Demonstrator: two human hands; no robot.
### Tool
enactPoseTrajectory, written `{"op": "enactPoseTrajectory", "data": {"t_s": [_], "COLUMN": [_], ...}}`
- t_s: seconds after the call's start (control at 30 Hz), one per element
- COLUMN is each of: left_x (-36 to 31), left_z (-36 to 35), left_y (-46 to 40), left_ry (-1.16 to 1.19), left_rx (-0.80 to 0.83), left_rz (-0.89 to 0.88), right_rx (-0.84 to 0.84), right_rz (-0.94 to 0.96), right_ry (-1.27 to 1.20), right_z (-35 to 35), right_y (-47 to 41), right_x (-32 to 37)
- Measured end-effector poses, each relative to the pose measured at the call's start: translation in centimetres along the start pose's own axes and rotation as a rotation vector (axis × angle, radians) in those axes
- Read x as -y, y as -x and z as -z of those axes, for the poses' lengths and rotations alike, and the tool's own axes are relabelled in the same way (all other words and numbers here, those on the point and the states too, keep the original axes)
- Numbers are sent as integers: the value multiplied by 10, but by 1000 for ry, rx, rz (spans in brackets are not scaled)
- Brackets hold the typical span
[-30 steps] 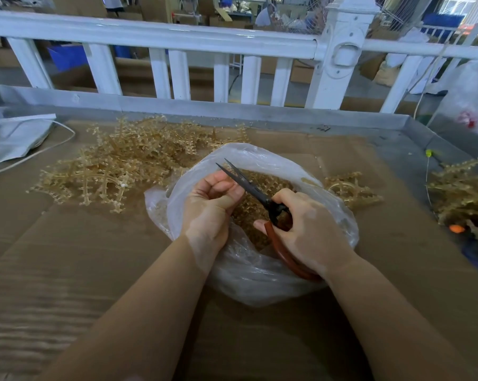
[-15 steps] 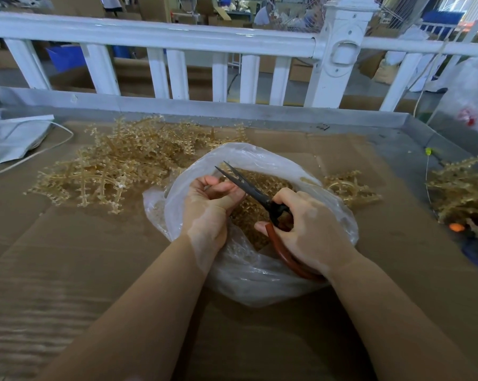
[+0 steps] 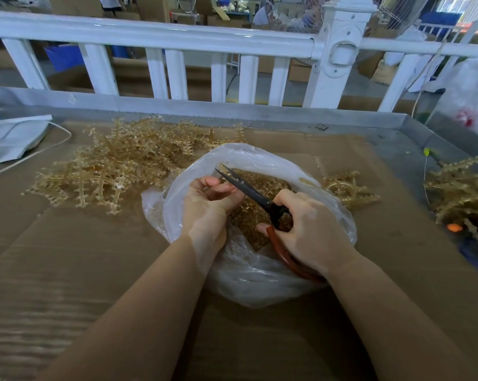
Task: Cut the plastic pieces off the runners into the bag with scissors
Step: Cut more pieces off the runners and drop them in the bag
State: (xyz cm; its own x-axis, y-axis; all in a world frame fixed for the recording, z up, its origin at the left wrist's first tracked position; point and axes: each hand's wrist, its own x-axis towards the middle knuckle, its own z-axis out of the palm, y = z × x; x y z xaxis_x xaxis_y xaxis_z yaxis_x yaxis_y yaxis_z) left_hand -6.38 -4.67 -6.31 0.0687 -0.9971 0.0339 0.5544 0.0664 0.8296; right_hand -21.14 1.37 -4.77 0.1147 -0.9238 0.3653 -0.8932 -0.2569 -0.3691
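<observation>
The counter point(image 3: 67, 270), covered in brown cardboard, carries everything, with the clear plastic bag point(image 3: 260, 279) as the landmark near its middle. Beyond the bag and to its left sprawls a big heap of golden runners point(image 3: 114, 171), their branches lying every way; a smaller cluster of runners point(image 3: 348, 188) lies just beside the bag's right edge. The bag's mouth gapes upward, and cut plastic pieces point(image 3: 249, 218) fill its inside. Over the open mouth sit the scissors point(image 3: 249, 189), their long axis slanting from the red-brown handles at the bag's near right rim to the dark blade tips at its far left; the blades stand slightly parted. The right hand point(image 3: 312, 229) comes in from the near right, back of the hand up, its grip wrapped round the handles with the fingers curled through the loop. The left hand point(image 3: 207, 210) reaches in from the near left over the bag's left rim, palm turned inward, fingers curled in a pinching grip right at the blades; what it pinches is too small and hidden to tell.
</observation>
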Motion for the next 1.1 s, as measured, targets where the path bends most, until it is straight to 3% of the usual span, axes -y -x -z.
{"op": "enactPoseTrajectory", "data": {"t_s": [0.73, 0.93, 1.1], "left_x": [-2, -2, -5], "left_z": [-2, 2, 6], "left_y": [4, 4, 4], "left_ry": [-34, -42, 17], "left_rx": [3, 110, 227], "left_rz": [-15, 3, 38], "right_rx": [3, -131, -218], "right_rz": [32, -178, -186], "right_ry": [17, -321, -442], "right_z": [3, 12, 17], "right_y": [-1, -9, -20], "right_x": [0, 2, 7]}}
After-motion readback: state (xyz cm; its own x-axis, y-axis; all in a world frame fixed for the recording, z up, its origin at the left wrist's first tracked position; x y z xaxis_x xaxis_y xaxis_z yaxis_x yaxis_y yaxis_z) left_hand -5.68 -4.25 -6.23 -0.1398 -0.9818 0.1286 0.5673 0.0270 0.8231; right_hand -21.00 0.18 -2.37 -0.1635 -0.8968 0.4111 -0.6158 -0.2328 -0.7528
